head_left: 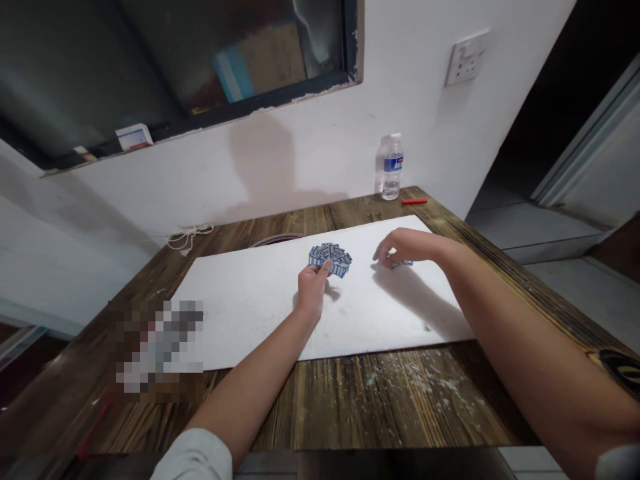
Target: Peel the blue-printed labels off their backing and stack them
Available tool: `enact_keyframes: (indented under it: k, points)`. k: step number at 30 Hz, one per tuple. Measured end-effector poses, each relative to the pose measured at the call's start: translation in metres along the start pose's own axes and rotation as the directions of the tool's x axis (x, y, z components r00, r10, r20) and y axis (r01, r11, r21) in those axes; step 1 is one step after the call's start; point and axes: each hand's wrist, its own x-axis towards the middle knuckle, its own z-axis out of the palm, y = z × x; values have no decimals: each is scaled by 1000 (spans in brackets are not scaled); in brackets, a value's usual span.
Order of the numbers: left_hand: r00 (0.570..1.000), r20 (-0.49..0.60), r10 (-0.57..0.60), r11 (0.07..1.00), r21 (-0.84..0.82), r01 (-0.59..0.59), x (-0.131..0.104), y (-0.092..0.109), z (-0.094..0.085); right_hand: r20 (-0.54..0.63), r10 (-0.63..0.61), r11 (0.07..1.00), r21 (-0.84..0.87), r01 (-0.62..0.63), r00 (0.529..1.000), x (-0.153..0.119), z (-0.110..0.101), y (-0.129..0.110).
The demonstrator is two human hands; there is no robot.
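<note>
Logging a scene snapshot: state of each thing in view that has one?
Left hand: closed
Fanned cards: spread out, held in left hand
Right hand: fingers bent, grip unclear
Cards by right hand: partly hidden
White board: lying flat
Plastic bottle: upright, capped, fill level unclear
Red stick: lying flat
White cord: loosely looped
Wooden table: white specks near front edge
Small white box: on window ledge, open or shut unclear

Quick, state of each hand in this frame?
Left hand: closed, holding a fan of cards.
Right hand: loosely curled by other cards on the white board; whether it holds anything cannot be told.
</note>
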Motion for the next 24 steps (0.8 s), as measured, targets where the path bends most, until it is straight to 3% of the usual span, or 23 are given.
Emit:
enact_keyframes:
  k: [5,13,24]
  points:
    - [1000,6,25,999,34,-25,2,-4,-1,-230,-6,963,262,68,973,7,6,-36]
    - [999,26,25,998,50,-26,1,-4,-2,-176,39,917,397,35,984,13,18,-48]
    - [1000,0,-3,1000,-24,3,0,-1,0,-279,85,909,415,40,957,12,13,-48]
